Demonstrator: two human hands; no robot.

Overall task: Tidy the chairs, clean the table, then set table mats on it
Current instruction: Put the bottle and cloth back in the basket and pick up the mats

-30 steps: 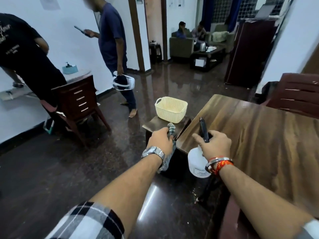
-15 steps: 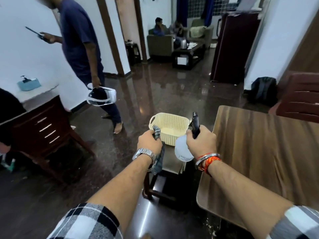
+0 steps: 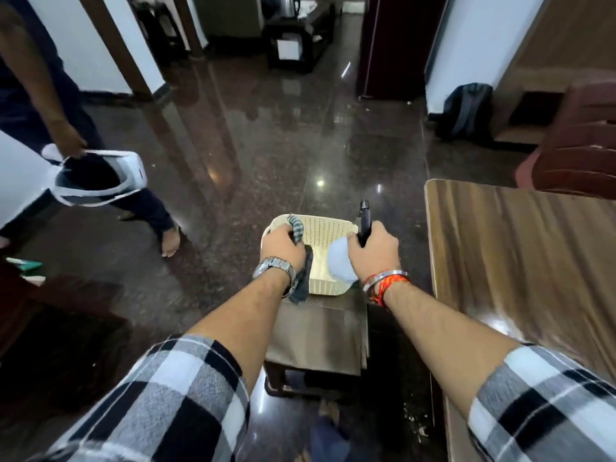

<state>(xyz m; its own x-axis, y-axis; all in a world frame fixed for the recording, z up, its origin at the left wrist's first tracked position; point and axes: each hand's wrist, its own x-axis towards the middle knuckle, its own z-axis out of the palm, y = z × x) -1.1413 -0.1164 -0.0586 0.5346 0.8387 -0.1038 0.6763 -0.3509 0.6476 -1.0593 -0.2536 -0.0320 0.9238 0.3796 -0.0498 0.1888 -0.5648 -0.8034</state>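
Note:
My left hand (image 3: 281, 248) grips a grey checked cloth (image 3: 301, 278) over the left rim of a cream plastic basket (image 3: 328, 233). My right hand (image 3: 375, 250) holds a white spray bottle (image 3: 340, 265) by its black nozzle head, the bottle body hanging inside the basket. The basket stands on a small dark stool (image 3: 320, 331) just left of the wooden table (image 3: 520, 261). A maroon chair (image 3: 580, 151) stands at the table's far right side.
A person in dark clothes (image 3: 40, 105) stands at the left, holding a white headset (image 3: 100, 176), one bare foot near the stool. A dark backpack (image 3: 466, 108) leans on the far wall. Glossy dark floor lies ahead; a coffee table (image 3: 296, 38) stands far back.
I have stepped closer to the stool and looked down. Both hands moved from beside the table corner to over the basket, carrying the cloth and the spray bottle.

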